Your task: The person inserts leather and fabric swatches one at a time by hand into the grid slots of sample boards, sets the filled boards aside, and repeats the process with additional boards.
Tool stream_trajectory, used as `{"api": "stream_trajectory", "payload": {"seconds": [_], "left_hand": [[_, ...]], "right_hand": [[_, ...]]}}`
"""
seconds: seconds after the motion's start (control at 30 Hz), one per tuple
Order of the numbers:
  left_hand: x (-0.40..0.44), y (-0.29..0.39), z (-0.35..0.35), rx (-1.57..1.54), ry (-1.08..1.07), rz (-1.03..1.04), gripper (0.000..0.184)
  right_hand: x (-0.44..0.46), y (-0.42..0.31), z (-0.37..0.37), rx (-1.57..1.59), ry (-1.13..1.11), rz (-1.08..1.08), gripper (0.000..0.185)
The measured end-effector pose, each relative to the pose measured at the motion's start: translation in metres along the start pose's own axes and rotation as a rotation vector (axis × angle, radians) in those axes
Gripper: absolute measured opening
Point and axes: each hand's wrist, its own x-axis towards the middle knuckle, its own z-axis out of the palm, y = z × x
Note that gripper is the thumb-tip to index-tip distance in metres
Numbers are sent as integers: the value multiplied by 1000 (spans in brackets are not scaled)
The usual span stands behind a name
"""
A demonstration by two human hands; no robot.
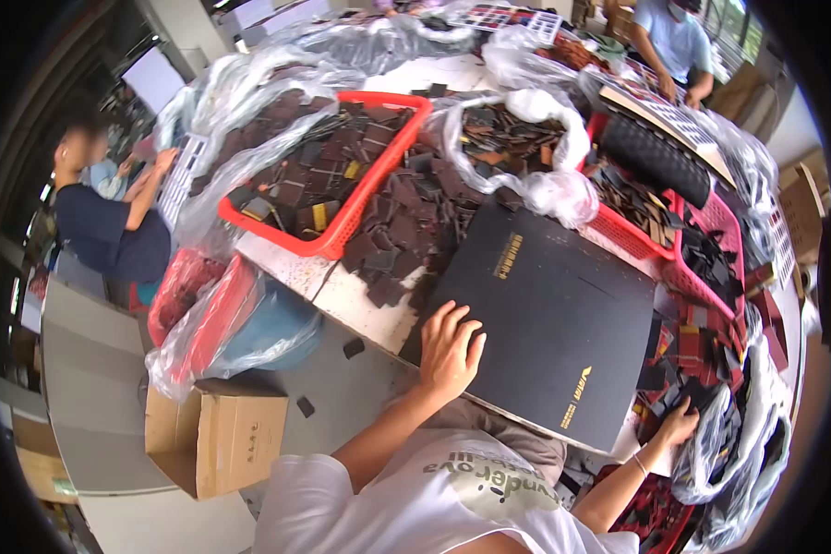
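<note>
A large black sample book (545, 305) with gold lettering lies closed on the table in front of me. My left hand (452, 355) rests on its left edge, fingers spread over the cover. Off to the right, my right hand (680, 425) is at a pile of small dark and reddish swatch pieces (697, 346). Its fingers are curled at a dark piece there; what exactly they grip is partly hidden. A clear plastic bag (708, 443) of pieces sits against that hand. Brown swatches (406, 222) lie heaped beyond the book.
A red basket (346, 226) full of swatches stands at the far left, near a plastic-lined bag (526, 189) of pieces. A pink basket (711, 245) is on the right. A cardboard box (240, 443) stands low left. People work at left (111, 212) and far right (674, 46).
</note>
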Motion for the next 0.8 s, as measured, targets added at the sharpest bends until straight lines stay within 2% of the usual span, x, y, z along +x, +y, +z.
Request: {"api": "stream_trajectory", "payload": {"seconds": [0.07,0.17,0.23,0.3,0.33,0.37,0.43,0.5,0.53,0.6,0.7,0.77,0.8], "left_hand": [[3,-9,-4,-111,64,12,22],[34,-25,-45,-54,190,30,18],[63,-51,-77,48,267,22,17],[95,-88,-109,187,351,34,17],[111,-111,-123,278,359,8,18],[125,-136,-134,367,364,-17,18],[147,-183,-150,567,323,-147,21],[161,-214,-159,725,111,-372,30],[166,-223,-163,693,-16,-489,34],[169,-234,-161,673,-195,-635,40],[160,-241,-153,648,-21,-559,37],[158,-237,-156,542,59,-540,32],[156,-238,-155,519,150,-457,30]], "right_hand": [[-4,-9,-15,-10,9,-7,51],[-4,7,-16,59,20,-82,42],[-5,13,-21,179,160,-141,40],[-20,-19,-65,283,155,93,39],[-8,-1,-55,295,238,38,37],[-1,7,-55,416,299,-3,33],[-17,-33,-97,669,301,71,31],[-18,-39,-112,888,138,160,30],[-18,-40,-116,997,56,203,30],[-22,-43,-118,1160,-137,141,31],[-37,-57,-121,1339,-409,42,37],[-81,-122,-163,1271,-386,-91,41],[-83,-120,-147,1286,-430,-190,42]]}}
